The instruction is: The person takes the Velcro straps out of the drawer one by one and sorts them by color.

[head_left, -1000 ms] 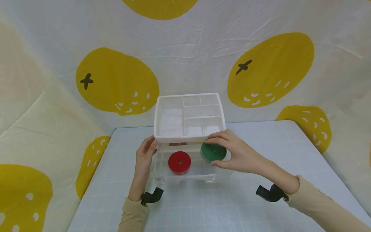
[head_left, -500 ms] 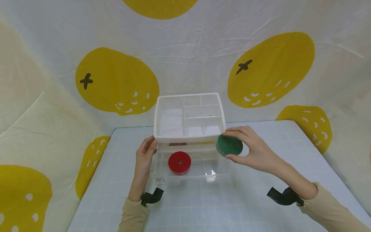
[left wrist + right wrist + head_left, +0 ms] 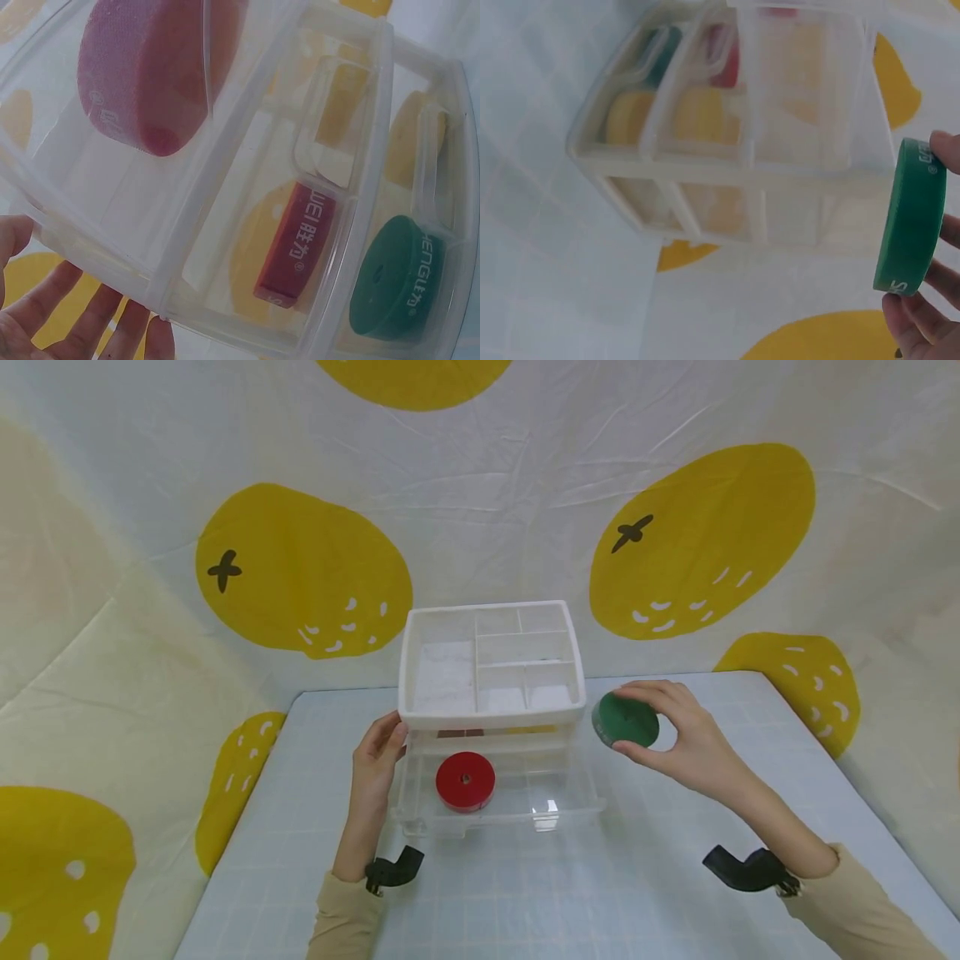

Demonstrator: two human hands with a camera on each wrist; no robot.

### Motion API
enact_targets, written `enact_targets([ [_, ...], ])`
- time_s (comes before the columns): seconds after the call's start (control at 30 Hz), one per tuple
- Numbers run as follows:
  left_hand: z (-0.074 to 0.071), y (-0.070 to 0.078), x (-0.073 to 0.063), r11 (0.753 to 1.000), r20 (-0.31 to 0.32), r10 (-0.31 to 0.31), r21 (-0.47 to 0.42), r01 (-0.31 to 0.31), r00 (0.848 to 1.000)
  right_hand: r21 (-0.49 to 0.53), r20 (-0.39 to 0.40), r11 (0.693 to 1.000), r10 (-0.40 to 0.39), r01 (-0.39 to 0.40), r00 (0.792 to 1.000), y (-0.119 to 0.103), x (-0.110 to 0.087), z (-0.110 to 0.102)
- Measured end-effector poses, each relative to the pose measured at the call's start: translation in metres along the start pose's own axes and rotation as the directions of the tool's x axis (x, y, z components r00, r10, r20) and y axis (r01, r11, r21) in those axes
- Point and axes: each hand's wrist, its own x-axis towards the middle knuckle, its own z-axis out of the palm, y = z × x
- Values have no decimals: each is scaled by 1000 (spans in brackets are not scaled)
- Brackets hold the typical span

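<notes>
Evidently, in the head view the right hand (image 3: 693,735), half curled, pinches the green tape roll (image 3: 626,721) by its rim just right of the storage box (image 3: 491,722), while the left hand (image 3: 377,753) rests against the box's left side. In the left wrist view, its fingers fan out loosely, with no firm grip visible. From the right wrist, the roll sits between thumb and fingertips: probably light, firm and sturdy, best held by its curved edge.

Pale, creased fabric wall (image 3: 495,518) printed with large yellow fruit shapes (image 3: 300,577), some bearing dark crosses (image 3: 224,571). Table (image 3: 517,902) light blue, faintly checked; far edge by wall. Light soft.
</notes>
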Motion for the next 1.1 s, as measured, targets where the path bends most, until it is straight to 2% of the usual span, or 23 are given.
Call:
enact_targets([
  [0.27,0,0,0,1000,1,7,9,-7,1000,26,0,994,102,-102,995,22,-4,11],
  [0.53,0,-3,1,1000,4,26,-2,-26,1000,28,16,979,203,-203,979,51,-10,33],
  [0.93,-1,-2,-1,1000,6,24,-1,-24,1000,63,66,927,365,-369,929,91,-15,66],
  [1.1,-1,-1,-2,1000,12,18,7,-18,1000,35,101,910,409,-414,907,107,-17,81],
])
